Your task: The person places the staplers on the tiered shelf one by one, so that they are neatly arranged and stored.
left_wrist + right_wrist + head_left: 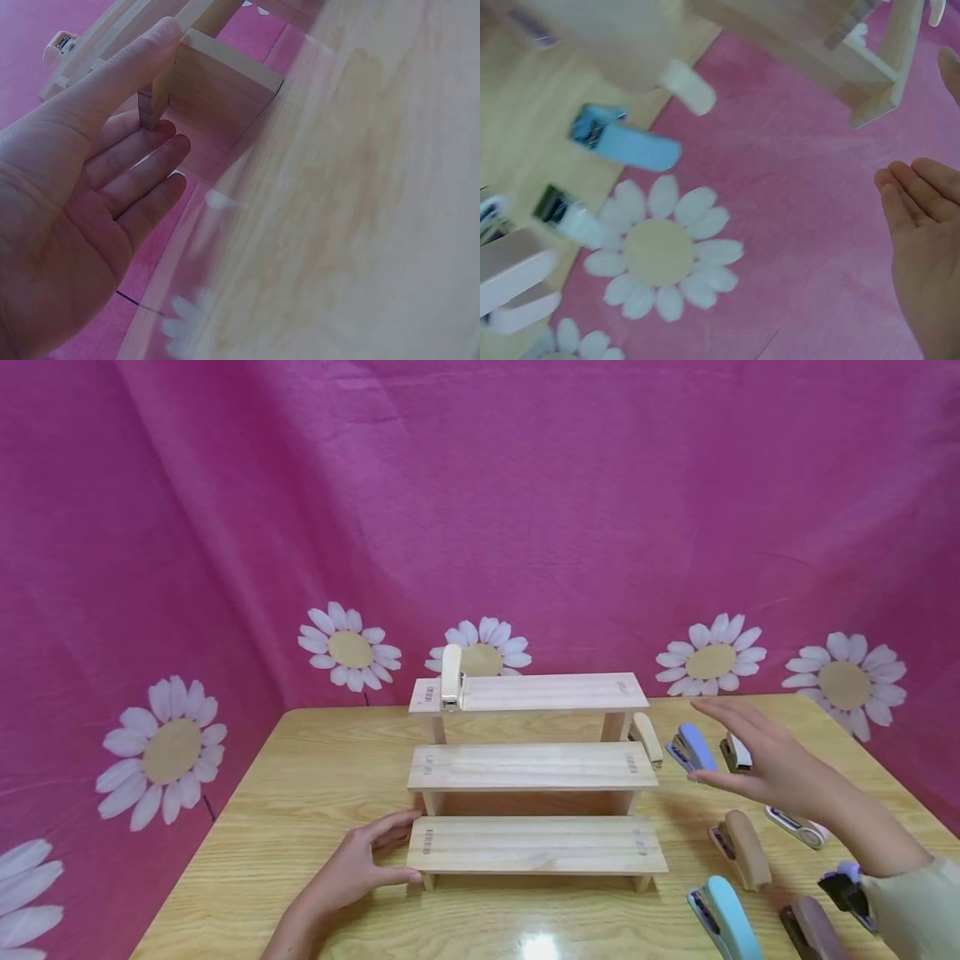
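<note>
The left hand (352, 867) pinches the wooden rack (532, 766) at its bottom step's left end, the rack running left to right on the table (330, 760)! Right hand (783, 764) empty, thumb and fingers wide apart, near the blue stapler (698, 748), long axis slanting far-left to near-right.

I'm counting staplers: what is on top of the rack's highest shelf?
One cream stapler sits near the left end of the highest shelf; no other object shows there. The patch of shelf directly beneath the stapler is covered, so it cannot be seen.
</note>
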Available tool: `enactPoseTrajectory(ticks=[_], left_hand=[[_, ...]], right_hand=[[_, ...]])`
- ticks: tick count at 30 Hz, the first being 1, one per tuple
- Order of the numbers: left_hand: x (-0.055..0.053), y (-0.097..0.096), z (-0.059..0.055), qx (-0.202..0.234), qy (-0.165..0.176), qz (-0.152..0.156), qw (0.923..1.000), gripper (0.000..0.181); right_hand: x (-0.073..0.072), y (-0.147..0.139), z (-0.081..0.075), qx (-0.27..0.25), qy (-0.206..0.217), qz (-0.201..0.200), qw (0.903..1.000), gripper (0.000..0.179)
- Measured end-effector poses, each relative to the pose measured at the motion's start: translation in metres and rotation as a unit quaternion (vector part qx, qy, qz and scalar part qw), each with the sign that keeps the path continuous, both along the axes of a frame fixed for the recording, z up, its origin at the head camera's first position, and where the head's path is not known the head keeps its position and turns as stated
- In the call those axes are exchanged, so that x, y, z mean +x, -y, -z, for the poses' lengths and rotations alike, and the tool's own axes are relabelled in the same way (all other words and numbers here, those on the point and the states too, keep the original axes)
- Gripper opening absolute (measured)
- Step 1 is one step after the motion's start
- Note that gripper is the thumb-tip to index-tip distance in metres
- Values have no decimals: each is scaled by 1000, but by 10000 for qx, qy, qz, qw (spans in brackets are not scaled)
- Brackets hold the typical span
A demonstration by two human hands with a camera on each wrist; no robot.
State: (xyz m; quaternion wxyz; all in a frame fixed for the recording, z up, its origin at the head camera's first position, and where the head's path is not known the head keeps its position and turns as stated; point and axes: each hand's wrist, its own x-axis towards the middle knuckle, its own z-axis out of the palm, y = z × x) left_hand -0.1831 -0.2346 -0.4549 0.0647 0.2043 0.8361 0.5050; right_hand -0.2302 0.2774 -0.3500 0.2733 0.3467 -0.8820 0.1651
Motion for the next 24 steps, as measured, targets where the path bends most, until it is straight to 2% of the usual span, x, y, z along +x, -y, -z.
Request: enactPoseTrajectory(ticks=[4, 11, 18, 24], left_hand=[[0, 0, 0, 14, 25, -2, 10000, 80], [-1, 0, 0, 19, 67, 19, 10000, 81], [-1, -1, 0, 72, 21, 54, 10000, 80], [1, -1, -1, 97, 1, 65, 9999, 78]], right_hand=[[7, -14, 13, 71, -11, -34, 10000, 98], [25, -38, 35, 392, 693, 348, 9962, 92], [30, -56, 57, 439, 525, -167, 9975, 92], [36, -66, 72, 776, 762, 92, 9940, 88]])
